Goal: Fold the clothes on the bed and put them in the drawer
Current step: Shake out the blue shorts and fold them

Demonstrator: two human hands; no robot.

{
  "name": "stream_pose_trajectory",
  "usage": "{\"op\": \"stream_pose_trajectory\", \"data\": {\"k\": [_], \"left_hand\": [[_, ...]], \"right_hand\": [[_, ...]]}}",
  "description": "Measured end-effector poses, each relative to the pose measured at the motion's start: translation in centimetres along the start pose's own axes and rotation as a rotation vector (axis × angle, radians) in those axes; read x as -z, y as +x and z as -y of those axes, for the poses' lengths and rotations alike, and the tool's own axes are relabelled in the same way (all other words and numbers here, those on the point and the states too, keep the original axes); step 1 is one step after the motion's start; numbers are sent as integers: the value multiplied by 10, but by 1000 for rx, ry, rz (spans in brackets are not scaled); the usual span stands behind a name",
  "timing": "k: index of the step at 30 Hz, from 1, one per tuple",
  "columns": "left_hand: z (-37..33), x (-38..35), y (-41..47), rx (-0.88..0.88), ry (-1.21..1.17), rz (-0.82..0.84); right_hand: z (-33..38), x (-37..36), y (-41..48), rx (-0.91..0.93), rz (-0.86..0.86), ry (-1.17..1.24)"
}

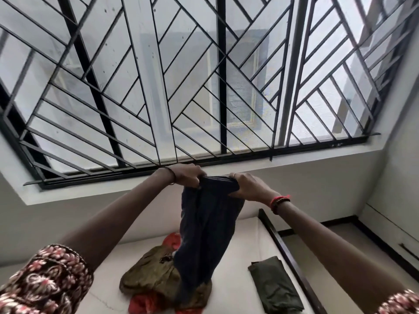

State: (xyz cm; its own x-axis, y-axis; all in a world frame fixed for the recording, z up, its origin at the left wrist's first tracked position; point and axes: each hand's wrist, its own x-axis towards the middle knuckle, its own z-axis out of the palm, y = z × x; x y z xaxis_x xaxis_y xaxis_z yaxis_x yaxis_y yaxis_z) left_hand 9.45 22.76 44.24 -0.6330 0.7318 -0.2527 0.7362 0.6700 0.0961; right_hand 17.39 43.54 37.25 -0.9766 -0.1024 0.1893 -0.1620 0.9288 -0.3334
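Navy garment point(207, 234) | hangs lengthwise | left hand point(187, 175), right hand point(248, 185) grip top

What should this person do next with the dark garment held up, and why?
Probably lower it flat onto the bare part of the bed to begin folding. Left hand and right hand grip the dark blue garment by its top edge; it hangs unfolded over the olive and red pile, while a folded green garment lies aside.

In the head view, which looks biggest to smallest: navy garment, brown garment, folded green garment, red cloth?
1. Navy garment, held nearer the camera.
2. Brown garment.
3. Folded green garment.
4. Red cloth, mostly hidden, so unsure.
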Motion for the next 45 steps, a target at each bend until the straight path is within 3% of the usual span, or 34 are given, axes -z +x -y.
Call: {"op": "stream_pose_trajectory", "data": {"k": [5, 11, 15, 19, 23, 33, 36, 39, 42, 45], "left_hand": [[13, -4, -19, 14, -96, 77], [26, -25, -42, 34, -210, -5], [32, -44, -69, 4, -374, -84], [35, -67, -103, -44, -583, -73], [37, -85, -126, -42, -636, -57], [45, -100, -167, -118, -906, 199], [44, -110, -157, -66, -835, 148], [41, -121, -140, -30, -618, 55], [38, -130, -119, -47, -363, -30], [37, -132, -99, -50, -269, -139]], "right_hand": [[18, 1, -9, 14, 103, 32], [39, -1, -21, 38, 133, 85], [56, -6, -40, -49, 122, 160], [73, -11, -68, -37, 124, 195], [88, -19, -95, -45, 157, 262], [113, -24, -136, -139, 333, 562], [111, -35, -131, -171, 369, 561], [108, -50, -125, -219, 386, 546], [98, -63, -115, -240, 355, 471], [84, -68, -102, -243, 259, 336]]}}
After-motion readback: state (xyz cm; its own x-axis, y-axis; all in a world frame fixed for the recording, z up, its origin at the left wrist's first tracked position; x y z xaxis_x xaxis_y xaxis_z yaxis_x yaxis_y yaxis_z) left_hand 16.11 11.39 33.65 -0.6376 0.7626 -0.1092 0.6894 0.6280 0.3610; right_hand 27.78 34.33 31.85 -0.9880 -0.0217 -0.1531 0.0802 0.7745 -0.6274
